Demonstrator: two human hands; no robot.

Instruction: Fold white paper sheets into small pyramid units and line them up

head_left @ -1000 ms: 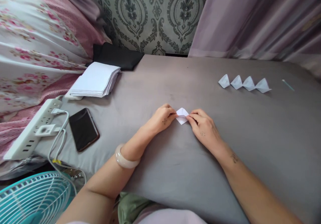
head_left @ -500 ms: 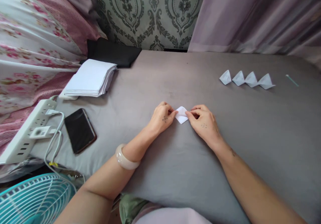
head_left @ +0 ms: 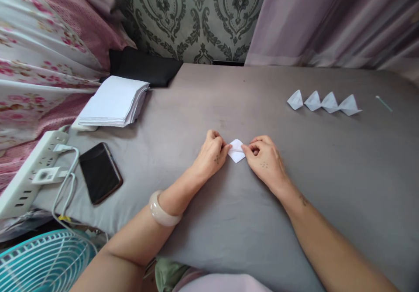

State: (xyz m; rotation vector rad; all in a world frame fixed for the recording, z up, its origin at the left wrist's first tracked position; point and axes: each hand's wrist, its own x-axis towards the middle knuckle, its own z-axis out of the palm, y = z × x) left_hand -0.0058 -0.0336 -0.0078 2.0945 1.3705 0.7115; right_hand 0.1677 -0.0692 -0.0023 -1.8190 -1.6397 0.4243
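A small folded white paper [head_left: 236, 154], diamond-shaped with a crease across its middle, lies between my hands just above the grey cloth surface or on it; I cannot tell which. My left hand [head_left: 212, 152] pinches its left corner between thumb and fingers. On the opposite corner, my right hand [head_left: 266, 159] has its thumb and fingertips closed. Several folded paper boats [head_left: 330, 102] stand in a row at the far right. At the left is a thick stack of white paper sheets [head_left: 113, 95].
A black phone [head_left: 100, 173] lies left of my left arm. Beside it a white power strip [head_left: 31, 174] carries plugs and cables. A teal fan [head_left: 46, 261] stands at the lower left. Behind the paper stack is a black folded item [head_left: 144, 67]. A thin cotton swab [head_left: 383, 103] lies far right.
Both hands keep their hold on the paper's two corners, with only slight finger movement. The whole view has shifted a little.
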